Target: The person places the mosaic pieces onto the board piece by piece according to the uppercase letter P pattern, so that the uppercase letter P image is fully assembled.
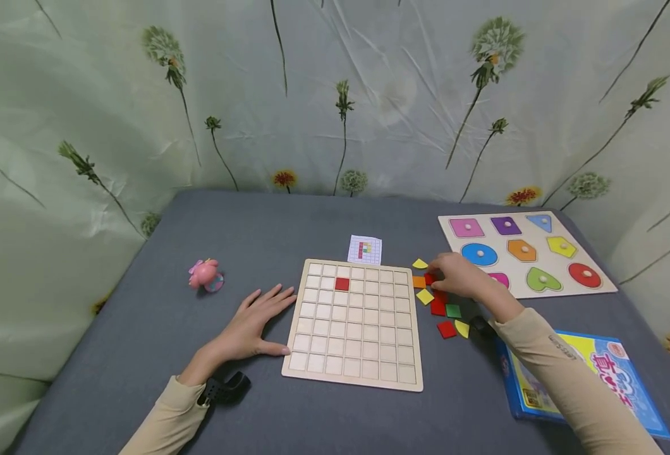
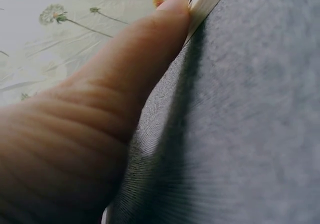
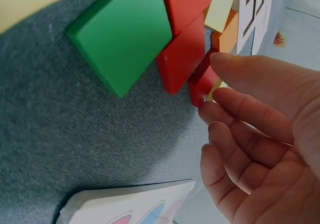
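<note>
A wooden grid board [image 1: 358,382] lies in the middle of the table, with one red square tile [image 1: 342,284] in an upper cell. My left hand [image 1: 255,325] rests flat at its left side, fingers spread; the thumb [image 2: 150,38] touches the board's edge. To the right of the board, my right hand [image 1: 460,276] reaches down to a red tile [image 3: 201,86] among loose ones. Its thumb and index finger are at that tile, the other fingers curled; whether they pinch it is not plain. Beside it lie more red tiles [image 3: 185,56] and an orange tile [image 1: 419,282].
A green tile [image 1: 453,311] and several yellow pieces [image 1: 425,296] lie nearby. A small pattern card [image 1: 365,249] touches the board's top. At right are a shape puzzle [image 1: 514,253] and a blue box [image 1: 625,379] under the right forearm. A pink toy [image 1: 204,275] stands left.
</note>
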`<state>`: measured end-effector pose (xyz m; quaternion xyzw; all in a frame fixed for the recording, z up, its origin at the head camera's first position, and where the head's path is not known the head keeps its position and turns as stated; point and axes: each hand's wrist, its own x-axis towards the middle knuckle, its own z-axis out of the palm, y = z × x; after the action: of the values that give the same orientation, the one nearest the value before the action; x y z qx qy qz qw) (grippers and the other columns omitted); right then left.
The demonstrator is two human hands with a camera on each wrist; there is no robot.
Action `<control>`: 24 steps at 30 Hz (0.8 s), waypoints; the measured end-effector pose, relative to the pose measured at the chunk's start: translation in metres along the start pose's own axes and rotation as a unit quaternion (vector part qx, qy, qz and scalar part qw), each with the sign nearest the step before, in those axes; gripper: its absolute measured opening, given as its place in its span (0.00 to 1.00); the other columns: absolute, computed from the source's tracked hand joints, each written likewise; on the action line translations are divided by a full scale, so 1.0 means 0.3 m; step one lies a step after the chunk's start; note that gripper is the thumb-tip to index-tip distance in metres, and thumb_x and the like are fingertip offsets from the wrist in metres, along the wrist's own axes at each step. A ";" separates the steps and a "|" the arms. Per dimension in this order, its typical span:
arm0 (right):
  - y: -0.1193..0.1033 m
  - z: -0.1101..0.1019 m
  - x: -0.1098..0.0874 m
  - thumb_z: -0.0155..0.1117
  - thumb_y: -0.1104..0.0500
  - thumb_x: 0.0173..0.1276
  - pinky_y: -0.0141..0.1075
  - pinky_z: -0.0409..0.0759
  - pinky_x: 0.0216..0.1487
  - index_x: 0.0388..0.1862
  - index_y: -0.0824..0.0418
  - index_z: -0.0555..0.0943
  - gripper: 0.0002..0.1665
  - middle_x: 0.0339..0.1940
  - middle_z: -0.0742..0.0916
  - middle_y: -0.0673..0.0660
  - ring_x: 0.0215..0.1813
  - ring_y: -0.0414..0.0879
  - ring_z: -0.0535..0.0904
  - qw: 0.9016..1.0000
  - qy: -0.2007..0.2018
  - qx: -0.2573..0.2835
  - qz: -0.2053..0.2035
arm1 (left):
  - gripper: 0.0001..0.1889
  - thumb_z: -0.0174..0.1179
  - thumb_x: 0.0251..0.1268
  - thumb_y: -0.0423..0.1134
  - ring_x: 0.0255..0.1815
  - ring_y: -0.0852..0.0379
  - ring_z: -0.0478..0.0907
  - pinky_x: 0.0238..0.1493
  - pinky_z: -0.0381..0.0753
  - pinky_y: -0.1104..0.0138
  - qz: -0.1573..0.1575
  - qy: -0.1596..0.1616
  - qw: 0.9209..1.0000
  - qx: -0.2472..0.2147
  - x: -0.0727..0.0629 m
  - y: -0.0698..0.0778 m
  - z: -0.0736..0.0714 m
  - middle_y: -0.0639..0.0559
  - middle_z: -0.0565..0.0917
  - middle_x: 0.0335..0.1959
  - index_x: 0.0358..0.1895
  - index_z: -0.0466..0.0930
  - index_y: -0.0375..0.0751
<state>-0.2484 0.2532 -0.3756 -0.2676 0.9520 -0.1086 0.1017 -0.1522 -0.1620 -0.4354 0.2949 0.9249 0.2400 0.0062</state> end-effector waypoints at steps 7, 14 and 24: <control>0.014 0.005 0.018 0.68 0.65 0.55 0.44 0.81 0.44 0.39 0.70 0.84 0.13 0.35 0.85 0.63 0.36 0.49 0.77 1.000 0.006 -0.006 -0.002 | 0.52 0.71 0.37 0.59 0.74 0.40 0.55 0.69 0.44 0.43 -0.003 -0.005 1.000 -0.005 0.012 0.000 -0.015 0.46 0.64 0.72 0.70 0.61 0.42; 0.001 0.035 0.017 0.68 0.65 0.55 0.42 0.81 0.43 0.38 0.69 0.84 0.12 0.34 0.86 0.61 0.34 0.47 0.77 1.000 -0.011 0.008 0.005 | 0.55 0.72 0.35 0.59 0.74 0.39 0.55 0.67 0.44 0.41 0.004 -0.027 0.999 -0.019 0.002 -0.009 -0.007 0.44 0.64 0.72 0.71 0.60 0.41; 0.003 0.021 0.011 0.69 0.64 0.54 0.41 0.82 0.41 0.37 0.68 0.84 0.12 0.32 0.85 0.60 0.32 0.46 0.76 1.000 -0.005 -0.007 0.025 | 0.56 0.73 0.34 0.59 0.75 0.39 0.54 0.68 0.43 0.42 0.029 -0.029 0.999 -0.027 0.035 -0.011 -0.006 0.45 0.63 0.73 0.71 0.58 0.41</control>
<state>-0.2501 0.2512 -0.3823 -0.2452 0.9585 -0.0982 0.1073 -0.1630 -0.1592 -0.4339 0.3284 0.9086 0.2558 0.0341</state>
